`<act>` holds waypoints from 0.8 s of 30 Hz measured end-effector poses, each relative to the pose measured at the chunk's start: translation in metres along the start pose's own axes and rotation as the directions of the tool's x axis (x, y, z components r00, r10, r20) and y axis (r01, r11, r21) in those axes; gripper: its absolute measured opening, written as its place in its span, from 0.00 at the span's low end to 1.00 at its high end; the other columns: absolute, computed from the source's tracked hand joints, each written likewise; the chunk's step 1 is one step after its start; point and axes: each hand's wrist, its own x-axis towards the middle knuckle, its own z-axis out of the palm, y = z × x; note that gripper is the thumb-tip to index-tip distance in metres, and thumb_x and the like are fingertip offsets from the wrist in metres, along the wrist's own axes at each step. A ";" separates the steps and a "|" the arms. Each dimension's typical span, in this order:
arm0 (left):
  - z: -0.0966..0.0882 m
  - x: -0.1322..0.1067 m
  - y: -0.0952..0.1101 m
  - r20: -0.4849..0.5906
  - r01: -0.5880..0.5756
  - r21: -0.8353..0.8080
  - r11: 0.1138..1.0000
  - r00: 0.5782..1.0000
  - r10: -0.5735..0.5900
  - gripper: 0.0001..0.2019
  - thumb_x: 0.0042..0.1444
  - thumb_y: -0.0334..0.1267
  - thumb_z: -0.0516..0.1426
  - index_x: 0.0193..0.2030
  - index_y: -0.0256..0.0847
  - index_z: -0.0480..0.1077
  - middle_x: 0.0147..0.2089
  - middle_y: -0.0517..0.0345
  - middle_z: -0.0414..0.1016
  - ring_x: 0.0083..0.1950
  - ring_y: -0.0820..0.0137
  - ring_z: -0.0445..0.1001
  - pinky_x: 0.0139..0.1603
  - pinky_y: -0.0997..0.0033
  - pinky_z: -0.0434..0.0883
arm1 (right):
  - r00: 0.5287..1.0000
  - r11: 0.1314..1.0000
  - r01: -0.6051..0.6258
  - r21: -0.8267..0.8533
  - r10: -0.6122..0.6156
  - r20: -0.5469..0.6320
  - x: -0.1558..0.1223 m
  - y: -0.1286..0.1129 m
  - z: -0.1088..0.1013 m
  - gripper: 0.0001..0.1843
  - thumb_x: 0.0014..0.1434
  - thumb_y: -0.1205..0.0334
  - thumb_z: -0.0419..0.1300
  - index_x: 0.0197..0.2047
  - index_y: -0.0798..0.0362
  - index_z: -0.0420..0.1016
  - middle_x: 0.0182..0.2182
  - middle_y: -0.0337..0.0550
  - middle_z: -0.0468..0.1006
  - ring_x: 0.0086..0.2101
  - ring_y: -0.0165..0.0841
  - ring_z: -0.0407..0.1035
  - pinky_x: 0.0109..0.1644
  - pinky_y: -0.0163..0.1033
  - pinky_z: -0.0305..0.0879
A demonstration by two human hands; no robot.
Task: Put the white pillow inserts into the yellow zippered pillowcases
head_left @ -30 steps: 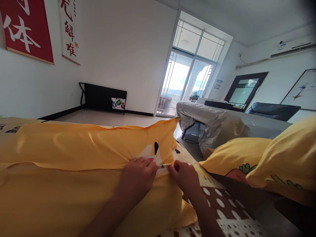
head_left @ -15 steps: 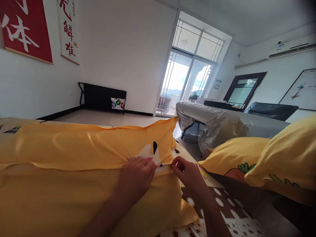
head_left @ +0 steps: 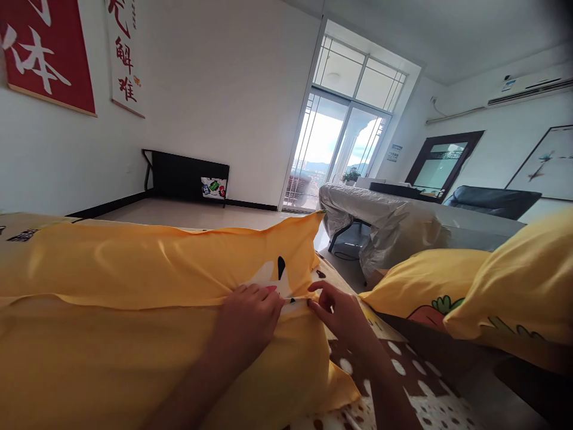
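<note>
A large yellow pillowcase (head_left: pixel 147 263), plump as if filled, lies across the bed in front of me, with a long seam or opening edge running along it. Near its right end shows a white and black print. My left hand (head_left: pixel 248 316) is closed over the edge beside this print, gripping the cloth. Close to the right corner is my right hand (head_left: pixel 338 307), its thumb and index finger slightly apart at the edge. A tiny dark spot shows at the thumb tip, too small to name.
Yellow pillows (head_left: pixel 430 280) with a carrot print lie at the right. Beneath is a brown and white patterned sheet (head_left: pixel 398 364). Behind stand a plastic-covered table (head_left: pixel 389 209), a black chair (head_left: pixel 492 200) and a low black panel (head_left: pixel 179 176) by the wall.
My right thumb and index finger have parted from their pinch at the edge. The left hand and the pillowcase stay where they were.
</note>
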 end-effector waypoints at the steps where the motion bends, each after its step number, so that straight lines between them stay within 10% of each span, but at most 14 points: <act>1: 0.000 0.000 0.000 0.003 0.002 0.001 1.000 1.000 -0.002 0.15 0.63 0.36 0.47 0.25 0.41 0.65 0.26 0.59 0.72 0.30 0.68 0.69 0.34 0.68 0.59 | 1.000 1.000 0.007 -0.006 -0.007 0.008 0.000 0.000 0.000 0.11 0.52 0.61 0.53 0.38 0.50 0.72 0.18 0.32 0.65 0.22 0.29 0.61 0.29 0.33 0.55; 24: -0.001 0.000 0.000 -0.014 -0.004 -0.004 1.000 1.000 0.004 0.15 0.63 0.35 0.48 0.25 0.40 0.66 0.26 0.59 0.73 0.30 0.69 0.70 0.34 0.68 0.60 | 0.984 0.987 0.153 -0.048 -0.157 -0.087 0.007 0.010 0.012 0.10 0.57 0.56 0.57 0.30 0.51 0.75 0.19 0.34 0.69 0.24 0.28 0.61 0.31 0.33 0.57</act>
